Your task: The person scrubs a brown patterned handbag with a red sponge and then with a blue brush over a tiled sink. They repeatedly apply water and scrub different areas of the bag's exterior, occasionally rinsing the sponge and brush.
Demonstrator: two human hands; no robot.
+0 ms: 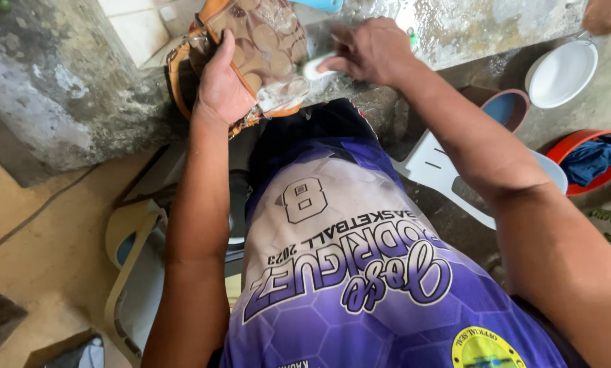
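Left hand (222, 85) reaches up, fingers clamped on the brown patterned bag (268, 44); right hand (367, 51), arm bent inward, grasps a white brush (314, 68) against the wet concrete surface (469, 27)

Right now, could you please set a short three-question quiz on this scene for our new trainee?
1. True or false: the left hand holds the brown patterned bag against the wet concrete ledge.
2. What does the right hand hold? A) a small white object B) a knife C) a blue cloth
3. Fill in: the red basin at the right holds a ____ cloth.

Key: 1 true; 2 A; 3 blue.
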